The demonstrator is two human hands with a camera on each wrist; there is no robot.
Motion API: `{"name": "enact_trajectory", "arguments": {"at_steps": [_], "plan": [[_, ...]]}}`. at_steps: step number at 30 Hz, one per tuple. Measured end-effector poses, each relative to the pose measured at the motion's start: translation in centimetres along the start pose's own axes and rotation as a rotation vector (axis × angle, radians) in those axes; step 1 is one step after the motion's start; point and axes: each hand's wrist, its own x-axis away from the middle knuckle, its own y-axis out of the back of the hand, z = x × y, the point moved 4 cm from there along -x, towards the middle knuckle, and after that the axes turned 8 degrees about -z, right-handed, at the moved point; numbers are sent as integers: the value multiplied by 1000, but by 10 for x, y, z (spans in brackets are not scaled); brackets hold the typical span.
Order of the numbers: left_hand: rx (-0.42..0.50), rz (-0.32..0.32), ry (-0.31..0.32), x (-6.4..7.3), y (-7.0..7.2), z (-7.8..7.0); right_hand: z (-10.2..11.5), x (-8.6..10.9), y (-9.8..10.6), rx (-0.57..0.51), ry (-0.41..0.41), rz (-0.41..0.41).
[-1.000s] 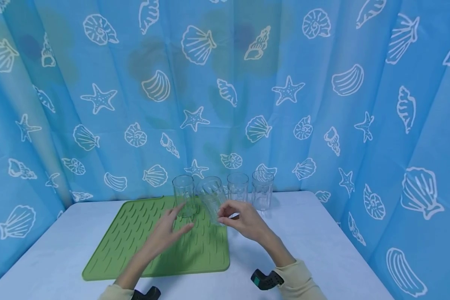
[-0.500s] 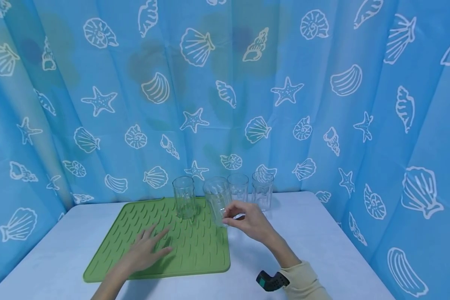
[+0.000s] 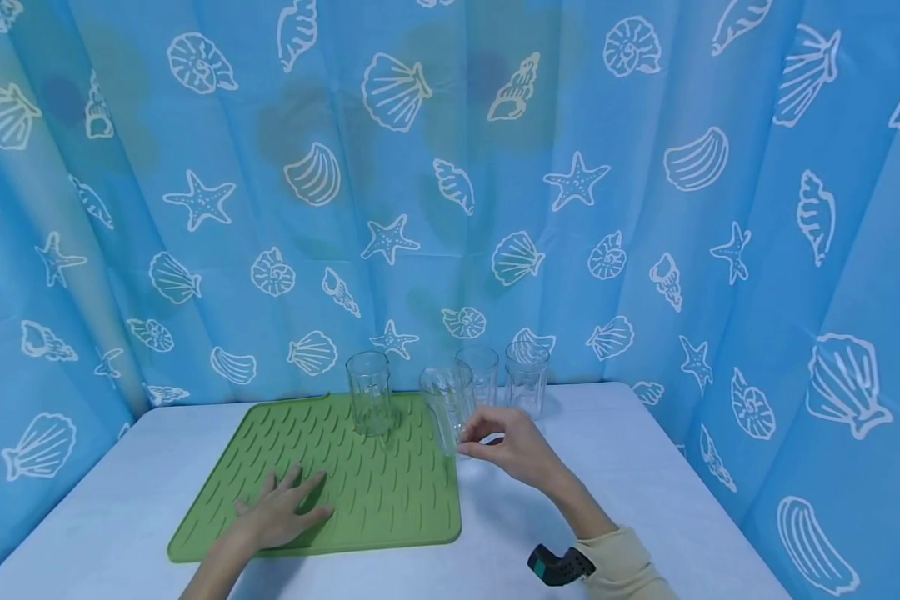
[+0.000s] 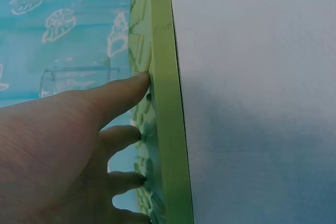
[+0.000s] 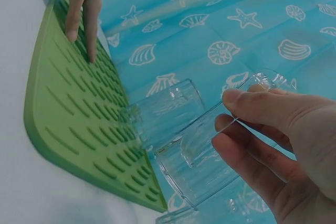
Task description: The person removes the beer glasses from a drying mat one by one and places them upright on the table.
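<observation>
The tilted glass (image 3: pixel 448 408) sits pinched in the right hand (image 3: pixel 512 443), which partly hides it; its lower end is hard to discern. The left hand (image 3: pixel 276 510), its forearm (image 3: pixel 216 573) cut off, spreads over the green mat (image 3: pixel 390 496).

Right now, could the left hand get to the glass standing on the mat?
Probably yes: the left hand holds nothing, and only bare mat shows between it and the standing glass. The right hand, with its tilted glass, is off to the right.

The mat (image 3: pixel 367 483) is green, the curtain (image 3: pixel 465 225) blue with white seashells (image 3: pixel 396 92)
</observation>
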Motion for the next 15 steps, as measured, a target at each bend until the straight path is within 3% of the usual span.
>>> {"name": "enact_trajectory", "arguments": {"at_steps": [9,15], "plan": [[8,18,-8,4,3,-2,2,10,8,-69,-4,29],[12,26,-9,2,3,-1,-17,10,6,-76,-19,52]]}}
